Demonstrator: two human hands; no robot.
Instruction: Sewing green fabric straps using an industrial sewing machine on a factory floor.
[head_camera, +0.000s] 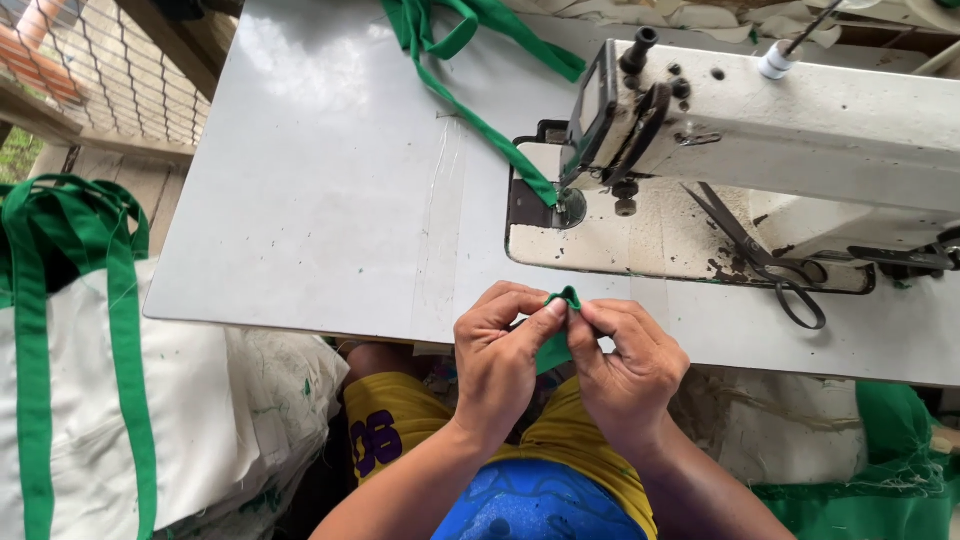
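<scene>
At the table's (330, 200) near edge, left hand (500, 355) and right hand (625, 365) pinch a folded green strap end (562, 300) between closed fingertips.

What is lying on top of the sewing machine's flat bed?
Black scissors lie on the machine bed, and a green strap runs under the needle foot. The machine's arm hides the bed's rear part.

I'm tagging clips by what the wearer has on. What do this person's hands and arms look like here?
Both hands are bare: the left hand and right hand wear no gloves, and no rings or watch show. The forearms are uncovered down to the picture's lower edge, with no sleeves in view. Below them shows a blue shirt with a darker print, and yellow shorts with purple markings.
</scene>
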